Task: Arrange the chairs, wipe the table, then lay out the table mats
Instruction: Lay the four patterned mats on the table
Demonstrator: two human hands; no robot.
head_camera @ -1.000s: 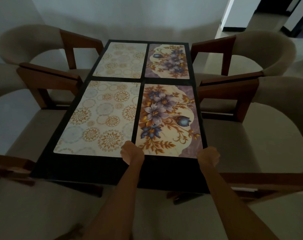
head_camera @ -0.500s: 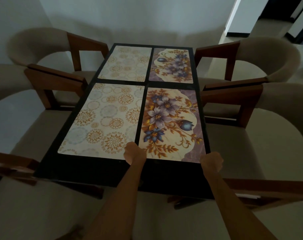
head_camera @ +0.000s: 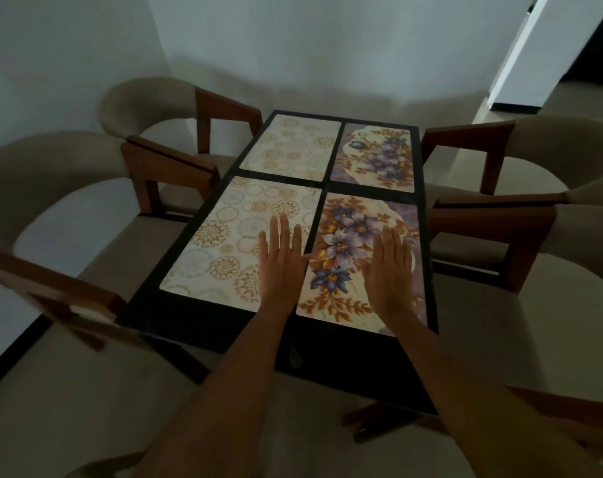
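Black tabletop (head_camera: 203,326) carries four mats; left hand (head_camera: 281,262) lies flat, fingers straight, on the circle mat (head_camera: 224,243), right hand (head_camera: 391,267) flat on the floral mat (head_camera: 348,236) near the front edge.

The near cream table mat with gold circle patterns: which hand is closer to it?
Left. The left hand lies flat on the near cream circle-patterned mat, at its right edge; the right hand lies on the neighbouring purple floral mat.

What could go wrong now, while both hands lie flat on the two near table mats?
1. The left hand sits at the right edge of the near circle-pattern mat; a sideways push could slide it against the near floral mat.
2. The right hand could push the floral mat toward the dark table's right edge, which lies close by.
3. The dim light may hide small misalignments.
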